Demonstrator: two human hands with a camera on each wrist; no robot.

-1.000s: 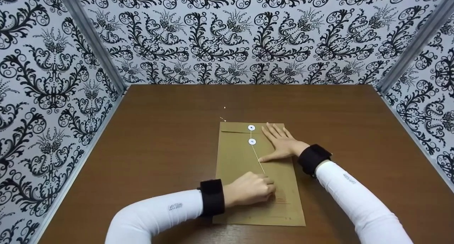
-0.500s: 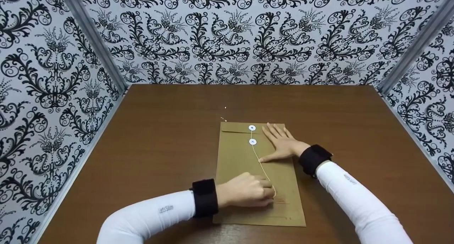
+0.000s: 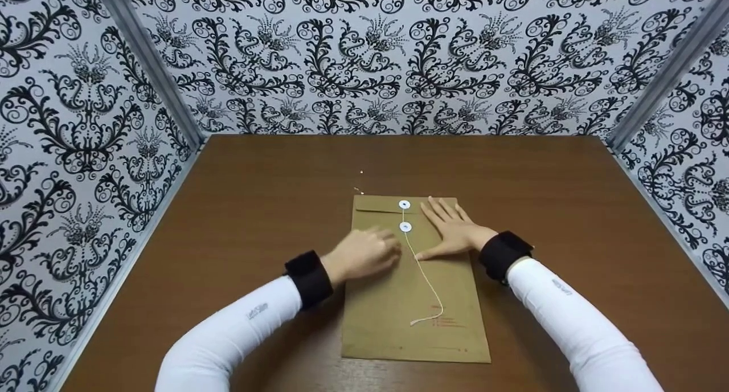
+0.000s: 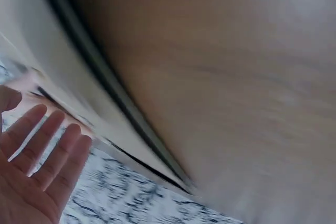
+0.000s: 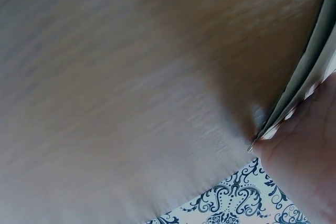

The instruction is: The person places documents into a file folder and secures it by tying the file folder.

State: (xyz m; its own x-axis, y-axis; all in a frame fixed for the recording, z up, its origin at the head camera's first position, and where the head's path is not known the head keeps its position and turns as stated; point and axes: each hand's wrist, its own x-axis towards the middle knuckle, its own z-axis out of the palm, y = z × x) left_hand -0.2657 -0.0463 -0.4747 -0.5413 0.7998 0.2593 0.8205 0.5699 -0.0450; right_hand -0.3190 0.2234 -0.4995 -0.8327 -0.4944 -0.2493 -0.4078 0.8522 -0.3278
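A brown string-tie envelope (image 3: 387,323) lies on the table, its flap end toward the back wall. Two white paper discs, the upper one (image 3: 404,204) on the flap and the lower one (image 3: 405,227) on the body, are linked by a thin white string (image 3: 427,278). The string's loose end curves down over the red print. My left hand (image 3: 367,255) is over the envelope's left side, left of the string; in the left wrist view its fingers (image 4: 64,166) are loosely extended and hold nothing. My right hand (image 3: 453,232) presses the upper right edge with spread fingers, thumb tip at the string.
Tiny white scraps (image 3: 359,191) lie just beyond the envelope's upper left corner. The brown wooden table (image 3: 256,209) is bounded at the back and sides by patterned black-and-white walls (image 3: 376,67) with grey corner posts.
My left hand let go of the string and moved up and left, away from the lower envelope. The string's end now lies loose on the paper. My right hand has stayed put.
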